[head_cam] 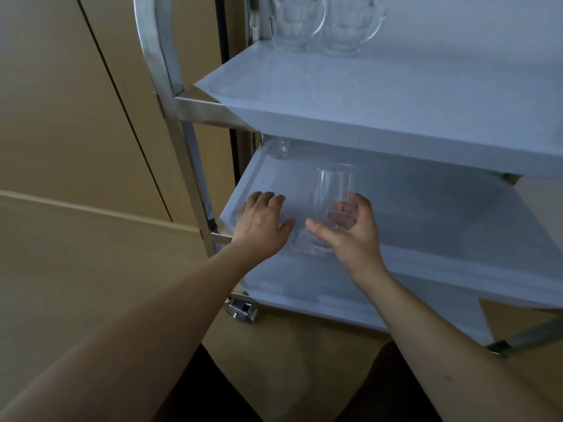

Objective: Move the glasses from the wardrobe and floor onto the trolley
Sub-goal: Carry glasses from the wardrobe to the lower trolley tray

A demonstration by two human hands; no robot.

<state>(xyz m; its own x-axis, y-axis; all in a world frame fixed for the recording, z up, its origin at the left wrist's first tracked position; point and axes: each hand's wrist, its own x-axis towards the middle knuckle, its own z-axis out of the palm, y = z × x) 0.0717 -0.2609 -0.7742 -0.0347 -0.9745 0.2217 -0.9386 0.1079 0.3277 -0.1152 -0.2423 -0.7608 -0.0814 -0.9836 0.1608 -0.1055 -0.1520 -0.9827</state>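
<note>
Head view: right hand (350, 229) grip wraps glass (333, 202) — left hand (262, 222) flat, open.

Both forearms are seen bare, with no sleeves, from elbow to left hand (262, 222) and right hand (350, 229). Dark trousers (213, 391) are worn.

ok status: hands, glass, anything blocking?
Right hand grips tumbler over middle shelf. Left hand open, flat on shelf. Two mugs on top; small glass at back corner, clear of path.
</note>
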